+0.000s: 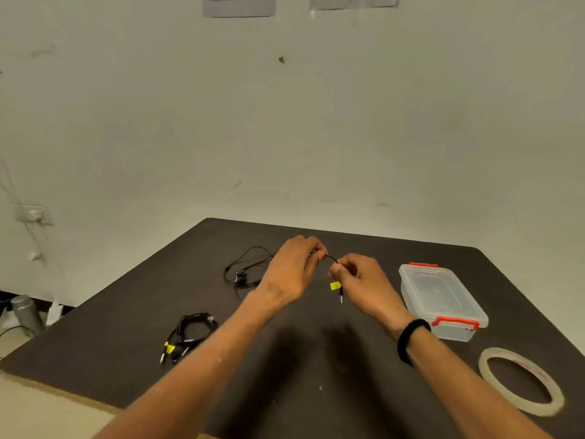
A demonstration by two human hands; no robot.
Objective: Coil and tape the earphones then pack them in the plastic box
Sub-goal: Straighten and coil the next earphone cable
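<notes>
Above the middle of the dark table (316, 359), my left hand (292, 274) and my right hand (361, 280) both pinch the thin black cable of a pair of earphones (243, 270). A short arc of cable spans between the fingertips. The jack end with a yellow tag (336, 286) dangles under my right hand. The rest of that cable and its earbuds lie loose on the table behind my left hand. A clear plastic box (441, 299) with red clips and its lid on stands to the right. A roll of clear tape (520, 380) lies flat at the near right.
A bundle of more black earphones (190, 332) with yellow tags lies at the near left of the table. Beyond the table's left edge, a grey metal bottle (25, 313) stands low by the wall. The wall rises close behind the table.
</notes>
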